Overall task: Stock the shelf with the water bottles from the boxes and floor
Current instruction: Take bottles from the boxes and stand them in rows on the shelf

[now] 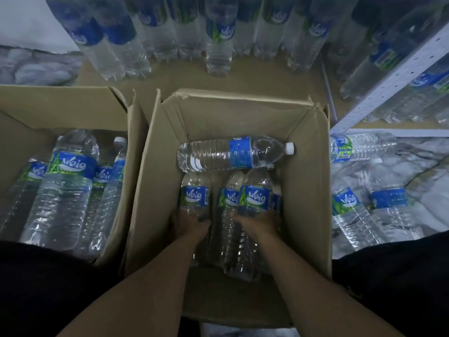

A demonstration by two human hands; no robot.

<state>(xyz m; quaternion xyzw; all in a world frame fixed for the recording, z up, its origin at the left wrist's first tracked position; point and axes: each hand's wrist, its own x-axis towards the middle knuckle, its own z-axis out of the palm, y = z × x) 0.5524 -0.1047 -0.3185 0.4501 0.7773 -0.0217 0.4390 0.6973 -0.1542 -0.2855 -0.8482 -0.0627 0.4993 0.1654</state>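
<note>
Both my hands reach into the middle cardboard box [308, 190]. My left hand [190, 226] grips the body of a clear water bottle with a blue label [195, 194]. Just to its right, my right hand [255, 223] grips another labelled bottle [256, 193]. A third bottle [227, 198] stands between them, and one more lies crosswise [233, 154] at the far end of the box. The shelf [267, 79] ahead holds a row of upright bottles [220, 45].
A second open box [60, 103] on the left holds several bottles [65, 188]. More bottles [352, 212] lie on the marble floor at the right, beside a white perforated shelf upright [393, 79]. My dark-clothed knees flank the middle box.
</note>
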